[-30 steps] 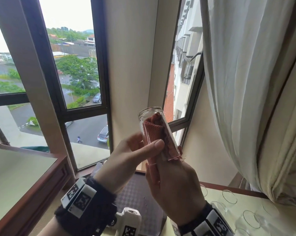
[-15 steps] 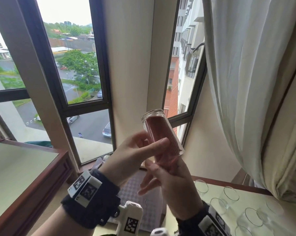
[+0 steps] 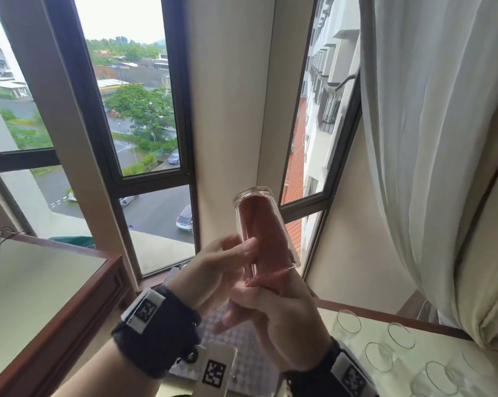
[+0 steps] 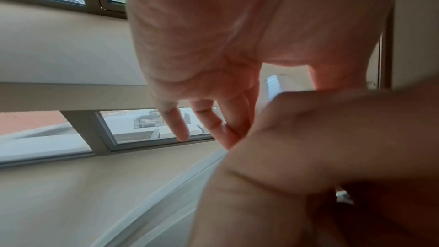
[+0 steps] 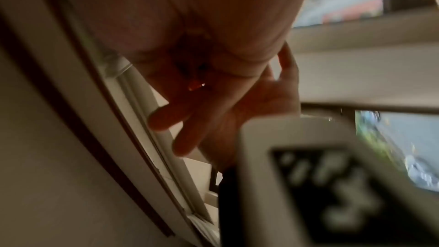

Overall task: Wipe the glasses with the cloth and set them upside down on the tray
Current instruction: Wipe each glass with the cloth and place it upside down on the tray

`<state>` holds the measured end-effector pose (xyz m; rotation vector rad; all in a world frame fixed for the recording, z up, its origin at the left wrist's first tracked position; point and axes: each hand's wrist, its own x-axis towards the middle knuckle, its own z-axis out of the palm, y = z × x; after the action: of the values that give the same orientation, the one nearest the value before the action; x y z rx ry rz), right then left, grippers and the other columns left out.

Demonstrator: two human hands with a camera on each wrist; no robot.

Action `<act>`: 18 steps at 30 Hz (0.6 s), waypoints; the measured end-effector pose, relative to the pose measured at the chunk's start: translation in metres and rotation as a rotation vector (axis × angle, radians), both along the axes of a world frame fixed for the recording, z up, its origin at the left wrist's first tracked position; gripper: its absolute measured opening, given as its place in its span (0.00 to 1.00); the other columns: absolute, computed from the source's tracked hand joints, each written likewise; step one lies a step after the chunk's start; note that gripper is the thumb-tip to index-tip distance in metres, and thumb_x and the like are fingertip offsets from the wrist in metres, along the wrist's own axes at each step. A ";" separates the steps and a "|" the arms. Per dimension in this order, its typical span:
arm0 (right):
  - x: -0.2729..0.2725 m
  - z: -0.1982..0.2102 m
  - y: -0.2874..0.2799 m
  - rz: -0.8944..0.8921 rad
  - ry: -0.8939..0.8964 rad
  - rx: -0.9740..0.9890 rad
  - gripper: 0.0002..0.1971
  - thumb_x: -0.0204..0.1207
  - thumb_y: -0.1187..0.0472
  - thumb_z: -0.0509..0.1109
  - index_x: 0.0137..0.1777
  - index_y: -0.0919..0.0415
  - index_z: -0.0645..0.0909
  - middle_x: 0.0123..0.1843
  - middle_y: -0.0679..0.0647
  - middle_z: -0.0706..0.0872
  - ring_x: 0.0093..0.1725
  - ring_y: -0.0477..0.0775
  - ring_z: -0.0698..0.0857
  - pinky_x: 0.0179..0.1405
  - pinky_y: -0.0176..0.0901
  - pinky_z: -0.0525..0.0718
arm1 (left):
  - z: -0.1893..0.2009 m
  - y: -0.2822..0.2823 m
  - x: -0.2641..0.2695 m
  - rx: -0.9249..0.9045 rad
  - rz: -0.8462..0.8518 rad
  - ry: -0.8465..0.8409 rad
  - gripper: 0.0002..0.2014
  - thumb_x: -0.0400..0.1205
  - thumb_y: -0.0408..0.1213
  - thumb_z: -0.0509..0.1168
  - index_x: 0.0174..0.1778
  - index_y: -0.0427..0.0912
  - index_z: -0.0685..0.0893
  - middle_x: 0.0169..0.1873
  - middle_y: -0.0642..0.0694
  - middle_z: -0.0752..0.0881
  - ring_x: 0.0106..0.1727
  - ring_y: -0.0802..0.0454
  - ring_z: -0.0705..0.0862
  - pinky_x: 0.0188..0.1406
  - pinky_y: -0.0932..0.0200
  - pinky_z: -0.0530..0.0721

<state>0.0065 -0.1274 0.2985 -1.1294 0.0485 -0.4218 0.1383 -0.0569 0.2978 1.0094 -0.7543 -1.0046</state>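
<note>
A clear tumbler is held up in front of the window, base upward and mouth toward me. A red cloth fills its inside, and a frayed end hangs out at the rim. My left hand grips the tumbler's side, thumb across the front. My right hand is below it, with cloth-wrapped fingers pushed up into the mouth. In the left wrist view the left hand curls toward the blurred right hand. The right wrist view is dark, with only a red glint of cloth.
A grey patterned tray lies under my hands on the table. Several more clear glasses stand upright at the lower right. A wooden desk edge is at the left, a white curtain at the right, windows ahead.
The cloth has gone deeper and now fills the glass to its base. My left thumb has shifted on the glass, and the right hand's fingers have moved under the rim.
</note>
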 end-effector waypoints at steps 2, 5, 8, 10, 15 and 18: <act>0.007 0.001 0.006 -0.033 0.016 0.062 0.16 0.74 0.77 0.69 0.62 0.72 0.79 0.31 0.66 0.86 0.29 0.63 0.89 0.34 0.57 0.92 | 0.005 0.001 0.002 0.011 0.056 -0.069 0.43 0.77 0.52 0.81 0.70 0.17 0.76 0.59 0.25 0.83 0.60 0.32 0.83 0.69 0.29 0.76; 0.021 -0.012 0.001 -0.338 0.205 -0.551 0.16 0.80 0.74 0.65 0.61 0.55 0.77 0.41 0.57 0.88 0.36 0.58 0.92 0.38 0.58 0.92 | 0.008 0.002 0.012 0.063 0.183 -0.214 0.32 0.81 0.52 0.72 0.62 0.21 0.85 0.52 0.26 0.89 0.51 0.42 0.89 0.57 0.45 0.88; 0.031 -0.021 -0.003 -0.490 0.282 -1.307 0.21 0.74 0.64 0.63 0.64 0.45 0.70 0.44 0.52 0.87 0.34 0.56 0.87 0.34 0.54 0.89 | 0.009 0.005 0.023 0.092 0.269 -0.276 0.27 0.79 0.57 0.74 0.53 0.32 0.93 0.54 0.25 0.91 0.54 0.38 0.91 0.73 0.34 0.81; 0.040 -0.021 -0.007 -0.522 0.267 -1.450 0.16 0.73 0.62 0.66 0.60 0.51 0.73 0.37 0.51 0.87 0.29 0.53 0.85 0.28 0.45 0.88 | 0.006 0.007 0.028 0.122 0.259 -0.296 0.30 0.77 0.60 0.75 0.54 0.33 0.93 0.56 0.25 0.91 0.60 0.30 0.91 0.76 0.29 0.77; 0.052 -0.015 0.002 -0.540 0.338 -1.488 0.18 0.75 0.61 0.67 0.61 0.46 0.69 0.36 0.52 0.87 0.31 0.55 0.87 0.31 0.49 0.90 | 0.001 0.018 0.042 0.083 0.163 -0.236 0.29 0.81 0.53 0.75 0.62 0.26 0.89 0.61 0.21 0.88 0.63 0.28 0.89 0.77 0.29 0.77; 0.051 -0.002 0.013 -0.222 0.223 -0.832 0.24 0.77 0.74 0.69 0.63 0.45 0.74 0.41 0.53 0.87 0.37 0.56 0.90 0.39 0.54 0.92 | 0.001 0.025 0.048 0.018 0.050 -0.056 0.40 0.78 0.55 0.79 0.67 0.18 0.79 0.58 0.18 0.83 0.60 0.29 0.82 0.67 0.26 0.74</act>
<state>0.0572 -0.1146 0.2967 -2.0013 0.2090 -0.5292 0.1867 -0.0318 0.2988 1.0708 -0.7635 -0.9447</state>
